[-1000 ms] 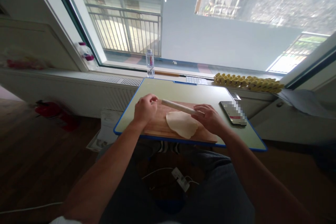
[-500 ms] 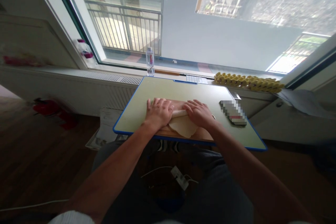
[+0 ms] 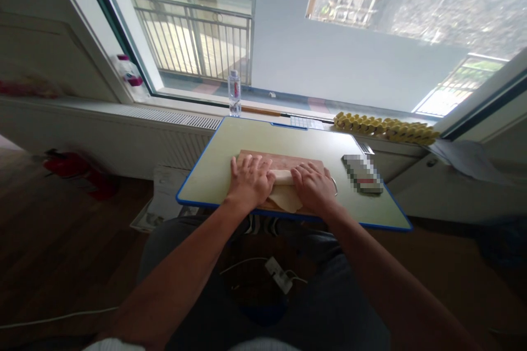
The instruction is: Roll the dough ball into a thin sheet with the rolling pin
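Note:
Pale dough lies in a roll between my hands, with a loose flap of it spread toward me. Whether a rolling pin is inside the roll I cannot tell. My left hand is palm down over the roll's left end, fingers curved over it toward the window. At the right end, my right hand bends its fingers over the roll in the same way. Both palms hide the ends. Beneath everything is a wooden cutting board, its metal handle showing beside my right hand.
The board rests on a small blue-edged table. A blurred-out phone-like object lies at its right. Behind, on the sill, are a water bottle and yellow egg-carton-like trays. A power strip is on the floor below.
My hands have drawn slightly toward me with the roll, fingers now more bent. Less of the flap shows, and more of the board's far part is uncovered. The view has shifted slightly.

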The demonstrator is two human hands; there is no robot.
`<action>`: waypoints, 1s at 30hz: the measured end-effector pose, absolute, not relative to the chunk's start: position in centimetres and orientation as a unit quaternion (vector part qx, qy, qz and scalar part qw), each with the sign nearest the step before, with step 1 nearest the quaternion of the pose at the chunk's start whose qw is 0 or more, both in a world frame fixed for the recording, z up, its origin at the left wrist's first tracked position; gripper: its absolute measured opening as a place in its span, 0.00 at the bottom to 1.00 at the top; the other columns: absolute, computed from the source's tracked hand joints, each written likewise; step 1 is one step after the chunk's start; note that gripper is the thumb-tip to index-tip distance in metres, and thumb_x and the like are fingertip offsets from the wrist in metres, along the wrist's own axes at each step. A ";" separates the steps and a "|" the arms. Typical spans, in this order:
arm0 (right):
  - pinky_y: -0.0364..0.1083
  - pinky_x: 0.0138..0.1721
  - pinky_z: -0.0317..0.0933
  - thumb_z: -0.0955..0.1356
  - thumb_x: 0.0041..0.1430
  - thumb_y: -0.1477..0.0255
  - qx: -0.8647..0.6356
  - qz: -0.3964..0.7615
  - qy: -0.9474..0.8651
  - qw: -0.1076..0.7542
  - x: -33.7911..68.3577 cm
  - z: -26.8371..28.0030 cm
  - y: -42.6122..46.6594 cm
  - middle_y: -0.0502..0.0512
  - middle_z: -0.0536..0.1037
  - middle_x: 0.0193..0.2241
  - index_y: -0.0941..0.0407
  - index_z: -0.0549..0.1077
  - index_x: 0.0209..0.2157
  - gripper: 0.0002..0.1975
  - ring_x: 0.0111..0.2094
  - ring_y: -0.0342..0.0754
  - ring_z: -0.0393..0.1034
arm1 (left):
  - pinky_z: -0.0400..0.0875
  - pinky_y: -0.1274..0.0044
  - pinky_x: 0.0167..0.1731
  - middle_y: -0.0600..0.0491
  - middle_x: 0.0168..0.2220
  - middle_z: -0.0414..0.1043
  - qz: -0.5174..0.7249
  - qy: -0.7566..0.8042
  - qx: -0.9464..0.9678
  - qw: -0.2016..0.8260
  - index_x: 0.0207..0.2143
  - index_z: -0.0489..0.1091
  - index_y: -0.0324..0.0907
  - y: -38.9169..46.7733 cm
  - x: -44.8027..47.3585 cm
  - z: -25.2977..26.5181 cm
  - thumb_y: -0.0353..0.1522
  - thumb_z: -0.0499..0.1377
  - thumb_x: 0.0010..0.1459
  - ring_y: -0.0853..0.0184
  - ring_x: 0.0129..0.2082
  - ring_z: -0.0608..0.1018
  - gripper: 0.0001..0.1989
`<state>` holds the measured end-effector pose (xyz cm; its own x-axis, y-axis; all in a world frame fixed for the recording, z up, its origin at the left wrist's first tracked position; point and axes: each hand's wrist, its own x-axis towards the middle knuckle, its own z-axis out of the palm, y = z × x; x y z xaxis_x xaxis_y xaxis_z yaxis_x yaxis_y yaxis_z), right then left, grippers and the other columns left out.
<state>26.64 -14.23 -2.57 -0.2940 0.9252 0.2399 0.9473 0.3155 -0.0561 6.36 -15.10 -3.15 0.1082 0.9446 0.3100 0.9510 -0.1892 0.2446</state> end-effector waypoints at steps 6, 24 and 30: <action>0.66 0.65 0.57 0.53 0.79 0.62 -0.598 -0.070 -0.793 0.094 25.9 -2.4 -10.8 0.62 0.70 0.68 0.52 0.73 0.64 0.26 0.68 0.63 0.62 | 0.47 0.44 0.71 0.45 0.69 0.69 -0.194 -0.642 -0.741 0.002 0.64 0.74 0.51 -12.3 6.1 -2.8 0.41 0.48 0.71 0.46 0.68 0.67 0.26; 0.70 0.67 0.55 0.55 0.75 0.53 -0.625 0.011 -0.776 0.088 25.6 -2.4 -5.4 0.59 0.63 0.73 0.49 0.66 0.72 0.32 0.70 0.67 0.59 | 0.52 0.40 0.67 0.42 0.71 0.65 -0.102 -0.655 -0.745 -0.077 0.68 0.69 0.51 -6.8 5.2 -1.6 0.43 0.44 0.69 0.44 0.69 0.66 0.29; 0.70 0.66 0.56 0.55 0.74 0.53 -0.632 0.038 -0.770 0.081 25.5 -2.1 -4.1 0.60 0.64 0.73 0.49 0.66 0.72 0.32 0.68 0.68 0.61 | 0.54 0.40 0.66 0.40 0.72 0.64 -0.081 -0.658 -0.744 -0.087 0.68 0.69 0.50 -5.2 5.0 -1.2 0.44 0.46 0.68 0.43 0.69 0.67 0.30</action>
